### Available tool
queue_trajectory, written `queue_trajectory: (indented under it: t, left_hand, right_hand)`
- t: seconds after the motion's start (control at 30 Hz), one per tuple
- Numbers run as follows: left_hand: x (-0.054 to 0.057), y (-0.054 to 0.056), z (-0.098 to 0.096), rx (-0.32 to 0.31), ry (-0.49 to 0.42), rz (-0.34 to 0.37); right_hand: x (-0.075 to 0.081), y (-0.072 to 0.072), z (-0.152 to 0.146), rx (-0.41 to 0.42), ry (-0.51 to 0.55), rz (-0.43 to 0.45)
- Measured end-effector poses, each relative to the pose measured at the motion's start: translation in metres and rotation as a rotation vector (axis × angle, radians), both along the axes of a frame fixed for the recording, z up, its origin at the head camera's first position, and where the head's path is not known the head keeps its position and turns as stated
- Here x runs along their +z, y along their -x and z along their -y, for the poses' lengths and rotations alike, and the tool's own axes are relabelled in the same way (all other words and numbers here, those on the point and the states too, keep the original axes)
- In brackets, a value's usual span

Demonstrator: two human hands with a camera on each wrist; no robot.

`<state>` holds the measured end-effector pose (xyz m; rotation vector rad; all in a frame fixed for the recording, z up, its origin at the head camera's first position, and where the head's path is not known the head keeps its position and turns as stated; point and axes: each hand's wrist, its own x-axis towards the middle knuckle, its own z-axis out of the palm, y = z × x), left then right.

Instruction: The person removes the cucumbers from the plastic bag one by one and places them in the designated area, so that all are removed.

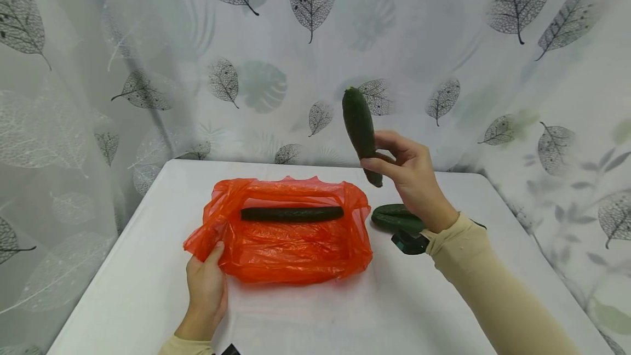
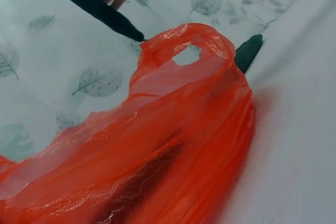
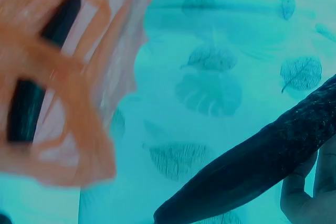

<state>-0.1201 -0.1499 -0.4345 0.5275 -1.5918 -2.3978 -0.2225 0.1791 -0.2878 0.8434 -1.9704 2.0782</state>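
My right hand (image 1: 406, 171) pinches a dark green cucumber (image 1: 360, 125) near its lower end, holding it raised and nearly upright above the table, right of the bag. The same cucumber (image 3: 252, 161) slants across the right wrist view, fingers beneath it. With fingers and thumb, my left hand (image 1: 207, 284) grips the left edge of a thin red plastic bag (image 1: 296, 251), which lies spread with its mouth facing up. Inside the bag, another cucumber (image 1: 292, 213) lies crosswise. It shows as a dark shape through the plastic in the left wrist view.
More cucumbers (image 1: 394, 218) lie on the white table (image 1: 315, 322) right of the bag, partly hidden behind my right forearm. Leaf-patterned curtains (image 1: 276, 32) hang along the back and sides. A cut-out handle loop (image 2: 189, 35) stands up from the bag in the left wrist view.
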Motion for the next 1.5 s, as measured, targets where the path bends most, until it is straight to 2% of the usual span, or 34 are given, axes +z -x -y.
queue_trajectory:
  t: [0.17,0.37,0.5,0.63,0.73,0.83,1.0,1.13,1.37,1.5]
  left_hand:
    - [0.001,0.0,0.0,0.002,0.004,0.017]
    - [0.001,-0.001,0.001,-0.001,0.018,0.036]
    - [0.001,0.0,0.0,-0.004,0.016,0.018]
    - [0.0,0.0,0.001,-0.002,0.011,0.002]
    - [0.0,0.0,0.001,-0.001,0.015,0.009]
    - [0.0,0.0,0.002,-0.003,0.017,0.015]
    - [0.0,0.0,0.003,-0.01,0.022,0.019]
    - [-0.001,0.0,0.004,-0.013,0.025,0.025]
    - [0.0,0.0,0.004,-0.016,0.026,0.038]
    - [0.0,0.001,0.004,-0.009,0.021,0.034]
  right_hand:
    - [-0.007,-0.001,-0.017,-0.068,-0.073,-0.009]
    - [-0.022,-0.003,-0.044,-0.257,-0.276,-0.034]
    - [-0.035,-0.008,-0.064,-0.354,-0.418,-0.045]
    - [-0.051,-0.013,-0.083,-0.435,-0.579,-0.106]
    - [-0.064,-0.016,-0.096,-0.474,-0.654,-0.162]
    - [-0.077,-0.019,-0.108,-0.495,-0.7,-0.192]
    - [-0.093,-0.029,-0.126,-0.513,-0.823,-0.184]
    - [-0.106,-0.036,-0.137,-0.481,-0.924,-0.165]
    - [-0.132,-0.042,-0.148,-0.446,-1.09,-0.254]
    - [-0.14,-0.045,-0.152,-0.429,-1.144,-0.248]
